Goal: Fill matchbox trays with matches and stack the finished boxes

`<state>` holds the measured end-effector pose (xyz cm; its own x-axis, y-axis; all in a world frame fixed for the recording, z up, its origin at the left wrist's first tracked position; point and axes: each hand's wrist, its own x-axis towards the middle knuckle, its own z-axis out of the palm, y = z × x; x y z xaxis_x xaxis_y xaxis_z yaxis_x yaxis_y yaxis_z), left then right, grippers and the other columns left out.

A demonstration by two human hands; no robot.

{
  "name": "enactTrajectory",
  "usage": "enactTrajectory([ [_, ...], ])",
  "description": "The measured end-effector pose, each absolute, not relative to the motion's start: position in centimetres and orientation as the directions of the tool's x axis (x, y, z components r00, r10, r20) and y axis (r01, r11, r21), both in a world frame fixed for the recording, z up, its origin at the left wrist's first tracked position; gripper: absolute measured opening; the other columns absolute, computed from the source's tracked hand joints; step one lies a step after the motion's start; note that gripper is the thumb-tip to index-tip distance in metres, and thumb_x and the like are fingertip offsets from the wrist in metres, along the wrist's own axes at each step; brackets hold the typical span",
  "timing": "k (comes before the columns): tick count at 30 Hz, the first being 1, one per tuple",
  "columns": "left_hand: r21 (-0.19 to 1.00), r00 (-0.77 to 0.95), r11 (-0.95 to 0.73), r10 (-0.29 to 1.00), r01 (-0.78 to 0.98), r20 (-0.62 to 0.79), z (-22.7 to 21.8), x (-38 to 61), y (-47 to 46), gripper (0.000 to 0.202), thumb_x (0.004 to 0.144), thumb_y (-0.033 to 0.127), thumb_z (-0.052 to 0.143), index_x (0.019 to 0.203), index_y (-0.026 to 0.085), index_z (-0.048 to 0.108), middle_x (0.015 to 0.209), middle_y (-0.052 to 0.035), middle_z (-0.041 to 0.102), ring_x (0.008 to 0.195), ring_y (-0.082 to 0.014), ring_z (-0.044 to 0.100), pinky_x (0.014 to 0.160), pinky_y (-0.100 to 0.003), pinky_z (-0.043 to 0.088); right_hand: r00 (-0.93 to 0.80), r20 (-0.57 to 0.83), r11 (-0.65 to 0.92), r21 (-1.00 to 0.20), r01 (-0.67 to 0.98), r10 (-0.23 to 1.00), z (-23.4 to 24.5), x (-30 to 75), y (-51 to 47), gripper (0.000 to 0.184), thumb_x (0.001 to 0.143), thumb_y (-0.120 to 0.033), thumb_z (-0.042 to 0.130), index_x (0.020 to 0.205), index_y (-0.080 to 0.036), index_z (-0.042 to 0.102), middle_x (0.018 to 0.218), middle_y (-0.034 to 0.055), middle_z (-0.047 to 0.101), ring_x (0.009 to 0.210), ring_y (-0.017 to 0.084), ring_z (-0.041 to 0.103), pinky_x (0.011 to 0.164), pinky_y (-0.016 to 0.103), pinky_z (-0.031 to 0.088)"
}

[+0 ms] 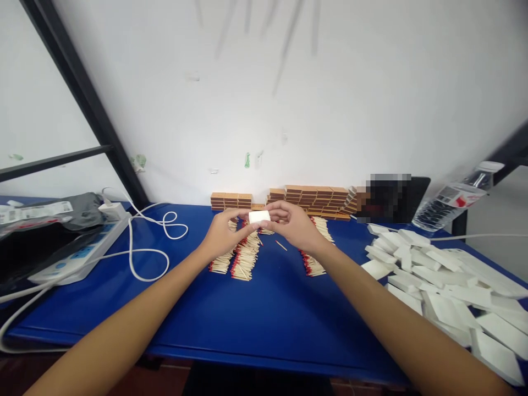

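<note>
Both hands hold a small white matchbox tray (259,216) above the middle of the table. My left hand (225,234) grips its left end, with the thumb along the near side. My right hand (295,224) closes on its right end with thumb and fingers. Below and around my hands lie rows of red-tipped matches (246,258), partly hidden by the hands. Another row of matches (313,263) lies under my right wrist, and a single match (281,245) rests apart between the rows.
Stacked brown matchboxes (317,199) line the wall. A heap of white trays (437,275) covers the right side, with a leaning water bottle (457,198) and a dark, partly pixelated object (416,198) behind. A power strip (82,247), white cables (131,236) and a grey bag (49,220) are at left.
</note>
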<state>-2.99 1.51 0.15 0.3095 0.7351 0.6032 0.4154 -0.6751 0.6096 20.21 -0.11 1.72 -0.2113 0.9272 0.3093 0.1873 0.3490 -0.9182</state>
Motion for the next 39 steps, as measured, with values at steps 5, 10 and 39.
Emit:
enactTrajectory([
  [5, 0.552, 0.264, -0.683, 0.711, 0.478, 0.652, -0.3, -3.7, 2.0, 0.025, 0.088, 0.035, 0.085, 0.109, 0.023, 0.082, 0.104, -0.005, 0.084, 0.097, -0.0251, 0.075, 0.091, -0.041, 0.057, -0.221, 0.473, 0.513, -0.682, 0.521, 0.853, -0.3, 21.4, 0.9, 0.019, 0.094, -0.037, 0.076, 0.107, -0.023, 0.075, 0.104, 0.0077, 0.08, 0.094, 0.023, 0.071, 0.082, 0.038, 0.053],
  [10, 0.481, 0.201, -0.656, 0.689, 0.582, 0.696, -0.5, -4.1, 2.2, 0.02, 0.087, 0.025, 0.084, 0.107, 0.023, 0.081, 0.11, -0.0066, 0.084, 0.104, -0.0275, 0.075, 0.094, -0.045, 0.058, -0.347, 0.422, 0.521, -0.426, 0.739, 0.838, -2.2, 22.3, 1.7, 0.012, 0.098, -0.022, 0.071, 0.086, -0.021, 0.075, 0.092, 0.0071, 0.073, 0.095, 0.025, 0.066, 0.086, 0.038, 0.049],
  [39, 0.238, 0.453, -0.792, 0.536, 0.563, 0.712, -1.6, -3.8, 2.0, 0.036, 0.096, 0.033, 0.083, 0.13, 0.022, 0.076, 0.109, -0.0088, 0.08, 0.105, -0.0292, 0.068, 0.093, -0.048, 0.057, -0.389, 0.569, 0.598, -0.238, 0.766, 0.725, -0.4, 24.1, 0.2, 0.016, 0.11, -0.026, 0.055, 0.095, -0.023, 0.061, 0.099, 0.0093, 0.067, 0.097, 0.028, 0.057, 0.085, 0.04, 0.047],
])
